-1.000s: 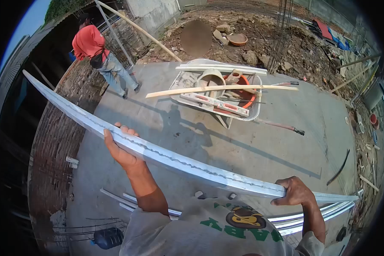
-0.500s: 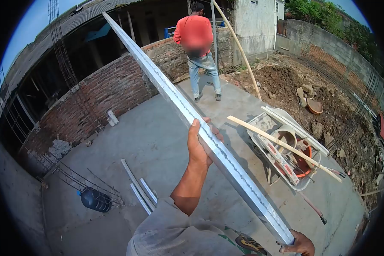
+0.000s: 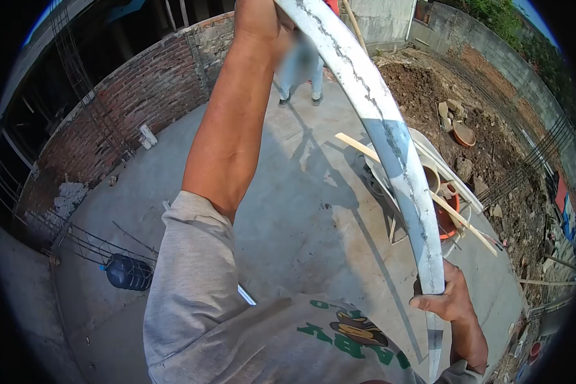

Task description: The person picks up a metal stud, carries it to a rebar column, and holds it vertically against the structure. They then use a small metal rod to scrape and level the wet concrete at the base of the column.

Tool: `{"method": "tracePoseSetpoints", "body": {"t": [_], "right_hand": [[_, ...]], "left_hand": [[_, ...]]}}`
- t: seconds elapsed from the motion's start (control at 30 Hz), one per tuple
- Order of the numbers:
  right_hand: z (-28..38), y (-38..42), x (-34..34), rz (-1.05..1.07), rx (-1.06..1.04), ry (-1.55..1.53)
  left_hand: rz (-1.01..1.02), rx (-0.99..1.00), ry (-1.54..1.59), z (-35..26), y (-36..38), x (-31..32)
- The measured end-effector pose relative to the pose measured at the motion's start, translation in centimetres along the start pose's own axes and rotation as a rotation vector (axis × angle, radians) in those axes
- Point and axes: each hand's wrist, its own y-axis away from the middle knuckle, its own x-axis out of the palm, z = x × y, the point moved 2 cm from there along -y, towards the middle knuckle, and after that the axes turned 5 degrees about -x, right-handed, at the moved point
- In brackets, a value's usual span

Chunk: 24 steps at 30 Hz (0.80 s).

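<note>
A long silver metal beam (image 3: 390, 137) with a rough weld seam along its face slants close in front of me, looking bowed through the wide lens. My left hand (image 3: 259, 18) is raised at the top edge, closed on the beam's upper part, with its fingers partly hidden. Lower right, my right hand (image 3: 453, 291) wraps around the beam near its bottom end, thumb across the face. The beam's upper end runs out of view.
A person in jeans (image 3: 301, 64) stands ahead, partly behind the beam. A wheelbarrow (image 3: 384, 185) at right carries a wooden strip (image 3: 454, 214) and an orange bucket (image 3: 449, 224). A blue water jug (image 3: 127, 272) lies left by rebar. A brick wall (image 3: 128, 96) stands behind.
My left arm has risen, lifting the beam higher, closer and steeper. My right hand has moved up, leaving the beam's lower end showing below it. The view has tipped downward.
</note>
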Motion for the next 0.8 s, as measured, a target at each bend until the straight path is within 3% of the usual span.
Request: {"method": "tracePoseSetpoints", "body": {"t": [0.27, 0.43, 0.5, 0.6, 0.7, 0.8], "right_hand": [[9.1, -11.1, -2.8, -0.287, -0.245, 0.045], [13.3, -19.3, -6.1, -0.391, -0.436, 0.026], [15.2, -23.5, -7.3, -0.369, -0.514, -0.011], [17.3, -30.5, -9.5, -0.342, -0.595, 0.001], [20.6, -36.7, -10.2, -0.305, -0.675, -0.018], [24.0, -42.7, -10.4, -0.297, -0.709, -0.016]], "left_hand": [[0.008, 0.215, -0.645, 0.0, -3.0, -1.0], [-0.084, 0.248, -1.021, 2.1, -2.2, -6.2], [-0.157, 0.074, -1.086, 4.1, -1.3, -11.7], [-0.402, -0.416, -1.033, 6.0, 2.4, -23.2], [-0.921, -0.506, -0.907, 5.9, 10.0, -31.9], [-1.218, -0.640, -0.758, 7.4, 19.1, -38.4]]}}
